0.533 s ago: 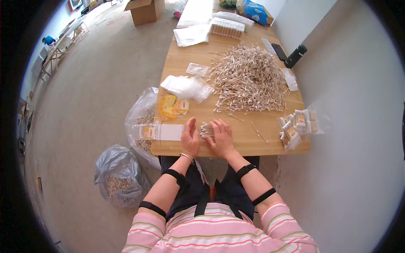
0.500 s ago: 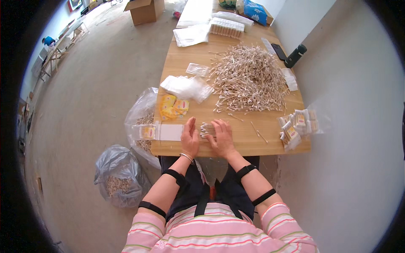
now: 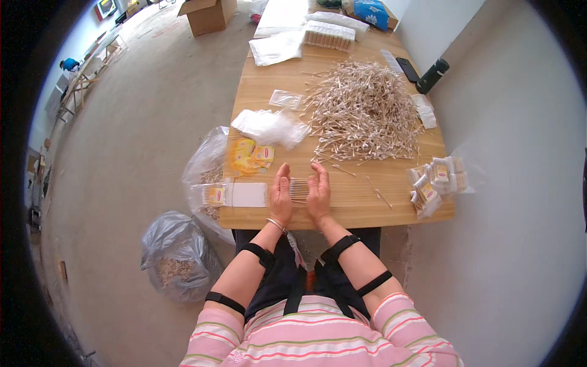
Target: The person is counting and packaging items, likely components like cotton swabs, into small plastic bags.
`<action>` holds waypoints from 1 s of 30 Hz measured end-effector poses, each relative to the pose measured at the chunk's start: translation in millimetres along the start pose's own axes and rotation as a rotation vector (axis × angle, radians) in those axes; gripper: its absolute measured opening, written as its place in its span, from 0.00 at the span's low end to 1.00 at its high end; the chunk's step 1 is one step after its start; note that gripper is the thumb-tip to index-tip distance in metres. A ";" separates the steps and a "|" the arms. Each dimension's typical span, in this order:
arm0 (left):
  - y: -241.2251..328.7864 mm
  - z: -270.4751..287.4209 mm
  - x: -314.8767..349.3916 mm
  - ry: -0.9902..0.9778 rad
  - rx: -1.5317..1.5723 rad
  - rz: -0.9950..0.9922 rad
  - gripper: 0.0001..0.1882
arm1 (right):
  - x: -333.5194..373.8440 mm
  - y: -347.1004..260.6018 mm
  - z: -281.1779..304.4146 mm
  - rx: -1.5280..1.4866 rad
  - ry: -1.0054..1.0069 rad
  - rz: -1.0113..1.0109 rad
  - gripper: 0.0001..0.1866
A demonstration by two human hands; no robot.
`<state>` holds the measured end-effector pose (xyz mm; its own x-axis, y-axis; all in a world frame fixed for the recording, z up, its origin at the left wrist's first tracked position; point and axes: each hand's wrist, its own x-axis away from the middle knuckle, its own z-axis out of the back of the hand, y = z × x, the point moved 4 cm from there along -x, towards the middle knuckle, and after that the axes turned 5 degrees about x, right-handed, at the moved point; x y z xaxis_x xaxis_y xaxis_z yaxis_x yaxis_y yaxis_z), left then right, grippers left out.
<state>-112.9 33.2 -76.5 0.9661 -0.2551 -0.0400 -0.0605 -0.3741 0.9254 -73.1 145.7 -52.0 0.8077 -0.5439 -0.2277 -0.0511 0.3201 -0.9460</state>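
Here, table (image 3: 354, 215): wood-topped, its near edge just before your lap; a pale wall (image 3: 526, 183) stands along its right side, and a grey floor (image 3: 140, 122) spreads off its left.
Your left hand (image 3: 282, 196): set on edge, fingers straight and close together, palm turned inward.
Your right hand (image 3: 318, 192): mirrors it from the other side, fingers likewise straight; whether either palm presses on the swab tips, you cannot tell from this view.
Swab row (image 3: 299, 191): lies between your two hands near the front edge, sticks side by side and pointing from hand to hand.
Left edge: a filled packet (image 3: 214, 195) overhangs it above a clear bag (image 3: 202, 153); a white card (image 3: 249, 195) runs from the packet toward your left hand; yellow labels (image 3: 251, 156) lie farther back, then white sachets (image 3: 271, 127).
Far side: the swab pile (image 3: 367, 113) spreads wide beyond your hands; a dark bottle (image 3: 432, 76) and a phone (image 3: 408, 70) sit by the wall.
Right of you: a stretch of wood with loose swabs (image 3: 384, 199) on it gives your right hand sideways room, as far as the finished packets (image 3: 434, 183) heaped at the right edge.
Floor, left: a grey bag (image 3: 180, 257) of swabs near the table.
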 end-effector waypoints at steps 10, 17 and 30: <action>-0.8 5.3 -0.1 0.082 0.170 0.008 0.28 | -1.5 1.0 -4.7 0.244 -0.212 0.024 0.13; -6.2 9.8 -3.4 0.048 0.135 0.024 0.27 | -0.4 -8.4 -3.8 0.271 0.015 0.151 0.12; -2.6 6.5 -1.7 0.047 0.060 -0.027 0.26 | 0.7 -3.0 0.7 -0.109 -0.053 -0.114 0.14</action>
<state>-115.9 28.8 -81.2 0.9783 -0.2020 -0.0457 -0.0473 -0.4331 0.9001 -72.0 144.9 -49.2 0.8417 -0.5290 -0.1080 -0.0188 0.1711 -0.9851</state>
